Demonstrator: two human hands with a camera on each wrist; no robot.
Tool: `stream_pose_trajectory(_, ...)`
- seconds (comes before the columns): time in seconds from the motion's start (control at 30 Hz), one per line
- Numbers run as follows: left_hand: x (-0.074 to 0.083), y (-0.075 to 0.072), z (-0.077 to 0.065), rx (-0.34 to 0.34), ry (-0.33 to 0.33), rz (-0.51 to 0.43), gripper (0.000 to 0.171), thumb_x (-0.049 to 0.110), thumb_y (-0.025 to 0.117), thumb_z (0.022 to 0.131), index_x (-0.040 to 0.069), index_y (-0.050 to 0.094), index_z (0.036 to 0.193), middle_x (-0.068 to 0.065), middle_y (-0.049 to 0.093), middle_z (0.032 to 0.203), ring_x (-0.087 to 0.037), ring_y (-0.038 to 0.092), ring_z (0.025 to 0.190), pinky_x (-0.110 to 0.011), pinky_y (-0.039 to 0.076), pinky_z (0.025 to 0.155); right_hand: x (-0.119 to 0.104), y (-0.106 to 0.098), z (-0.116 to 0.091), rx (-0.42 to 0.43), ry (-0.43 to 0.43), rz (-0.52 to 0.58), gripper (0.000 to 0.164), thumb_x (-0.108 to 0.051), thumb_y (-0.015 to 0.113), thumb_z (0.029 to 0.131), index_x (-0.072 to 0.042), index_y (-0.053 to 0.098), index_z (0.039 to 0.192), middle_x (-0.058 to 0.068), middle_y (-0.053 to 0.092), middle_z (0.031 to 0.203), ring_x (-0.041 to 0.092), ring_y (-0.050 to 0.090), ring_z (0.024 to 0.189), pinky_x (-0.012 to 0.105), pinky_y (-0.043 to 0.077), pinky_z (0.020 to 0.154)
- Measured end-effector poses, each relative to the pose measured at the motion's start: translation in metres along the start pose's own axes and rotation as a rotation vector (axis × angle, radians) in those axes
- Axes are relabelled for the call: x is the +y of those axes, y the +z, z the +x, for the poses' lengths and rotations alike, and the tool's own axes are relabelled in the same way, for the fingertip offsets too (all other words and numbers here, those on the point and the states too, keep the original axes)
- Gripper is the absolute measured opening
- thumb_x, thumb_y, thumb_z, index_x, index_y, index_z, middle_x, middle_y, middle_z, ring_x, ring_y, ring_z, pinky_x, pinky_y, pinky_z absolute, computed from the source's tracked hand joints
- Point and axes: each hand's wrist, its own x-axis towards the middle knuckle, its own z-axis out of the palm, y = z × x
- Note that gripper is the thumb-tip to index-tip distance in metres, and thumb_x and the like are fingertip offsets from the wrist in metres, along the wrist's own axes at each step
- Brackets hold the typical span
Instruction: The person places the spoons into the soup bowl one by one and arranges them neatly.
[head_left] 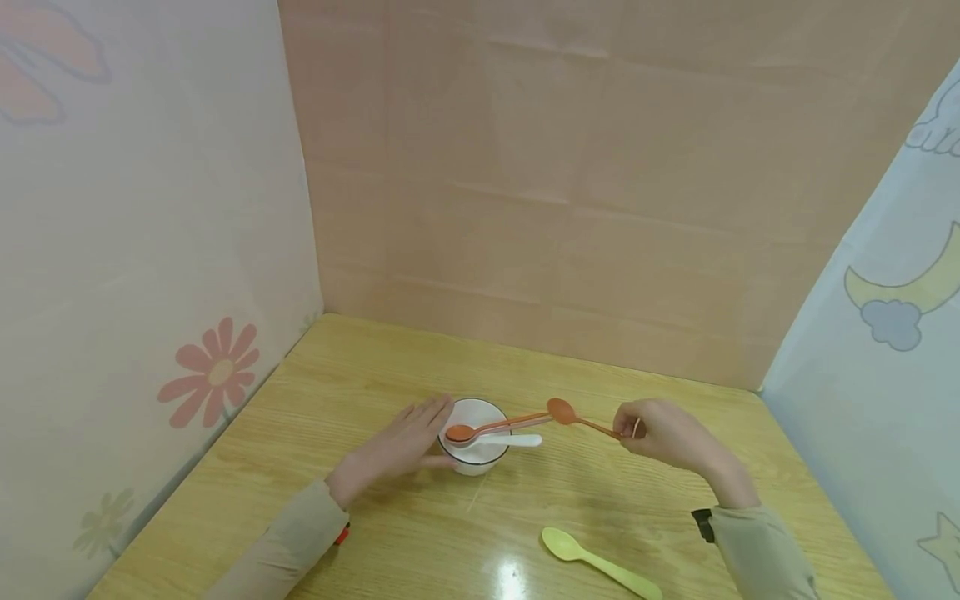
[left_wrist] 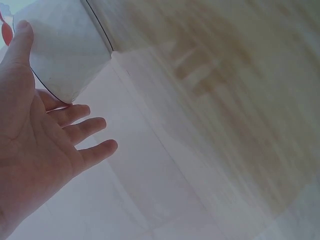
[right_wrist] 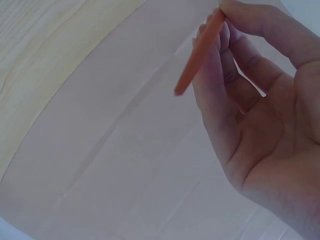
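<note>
A white bowl [head_left: 472, 468] with a dark rim stands on the table. My left hand [head_left: 405, 437] holds it from the left, thumb on the near side and fingers on the far side. In the left wrist view the thumb and index finger of my left hand [left_wrist: 45, 110] span the bowl [left_wrist: 65, 45], the other fingers spread. An orange spoon [head_left: 460, 433], a pinkish handle and a white spoon [head_left: 525, 440] lie in the bowl, handles to the right. My right hand [head_left: 663, 437] pinches another orange spoon [head_left: 561, 410] by its handle end, its head toward the bowl.
A yellow-green spoon [head_left: 564, 544] lies at the front of the wooden table [head_left: 390, 550]. A tan sheet [head_left: 525, 208] stands behind the table. Pale printed sheets flank the left [head_left: 150, 208] and right sides.
</note>
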Motion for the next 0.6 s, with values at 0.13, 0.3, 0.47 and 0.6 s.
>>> stream_pose_trajectory(0.13,0.0,0.0,-0.001,0.007,0.01,0.006,0.093,0.061,0.054,0.093,-0.001,0.024,0.156,-0.02,0.025,0.163,-0.039,0.029,0.15,-0.061,0.03,0.118,-0.004,-0.001,0.006,-0.016,0.003,0.009,0.015,-0.002,0.072,0.084,-0.017,0.068,0.085,-0.009,0.066,0.076,-0.002,0.054,0.065,0.018,0.047,0.057)
stream_pose_trajectory(0.3,-0.001,0.0,-0.001,0.009,0.009,-0.001,0.093,0.06,0.055,0.093,-0.001,0.024,0.156,-0.019,0.024,0.164,-0.038,0.028,0.15,-0.061,0.029,0.119,-0.01,-0.001,0.014,-0.024,-0.002,0.007,0.013,-0.003,0.072,0.084,-0.015,0.068,0.086,-0.008,0.066,0.077,-0.001,0.055,0.066,0.019,0.048,0.058)
stream_pose_trajectory(0.47,0.0,0.001,-0.002,0.003,0.007,0.009,0.093,0.061,0.055,0.093,0.0,0.023,0.156,-0.019,0.024,0.164,-0.038,0.029,0.15,-0.061,0.03,0.118,-0.015,-0.002,0.024,-0.032,-0.002,-0.003,0.013,-0.002,0.072,0.084,-0.015,0.068,0.086,-0.008,0.067,0.078,0.003,0.058,0.068,0.019,0.048,0.06)
stream_pose_trajectory(0.6,0.001,0.0,-0.002,0.003,0.009,0.011,0.093,0.06,0.055,0.093,-0.001,0.023,0.156,-0.02,0.025,0.163,-0.039,0.03,0.149,-0.061,0.031,0.118,-0.02,-0.003,0.031,-0.044,-0.009,-0.004,0.013,-0.003,0.071,0.085,-0.016,0.068,0.087,-0.007,0.068,0.08,0.003,0.059,0.07,0.02,0.049,0.061)
